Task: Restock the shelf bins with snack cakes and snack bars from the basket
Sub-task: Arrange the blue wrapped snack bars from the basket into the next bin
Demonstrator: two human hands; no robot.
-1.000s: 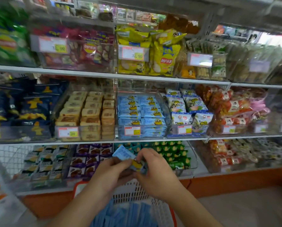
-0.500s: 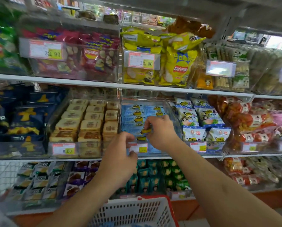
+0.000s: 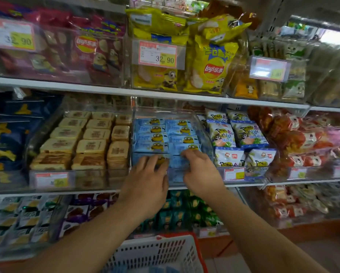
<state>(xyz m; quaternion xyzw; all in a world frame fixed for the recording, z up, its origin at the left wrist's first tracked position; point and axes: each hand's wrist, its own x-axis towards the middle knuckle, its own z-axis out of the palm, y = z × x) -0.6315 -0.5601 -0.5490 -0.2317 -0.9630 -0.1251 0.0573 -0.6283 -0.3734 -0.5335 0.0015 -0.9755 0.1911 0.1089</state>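
Note:
A clear shelf bin (image 3: 207,134) on the middle shelf holds rows of blue snack cake packs (image 3: 152,137) with a yellow cartoon figure. Both my hands are at the bin's front row. My left hand (image 3: 147,180) lies with fairly straight fingers on the front left pack (image 3: 162,160). Beside it, my right hand (image 3: 201,171) pinches the top edge of the front right pack (image 3: 178,162) with curled fingers. The white basket (image 3: 157,251) with a red rim sits below my arms, and more blue packs (image 3: 155,270) show blurred inside it.
Tan snack cakes (image 3: 90,142) fill the bin to the left, and white panda packs (image 3: 238,134) the one to the right. Yellow chip bags (image 3: 210,64) hang over the shelf above. Green and purple packs sit on the lower shelf (image 3: 194,211).
My hands rose from over the basket to the middle shelf with a blue pack. Both now sit at the front row of the blue bin; the view has moved closer.

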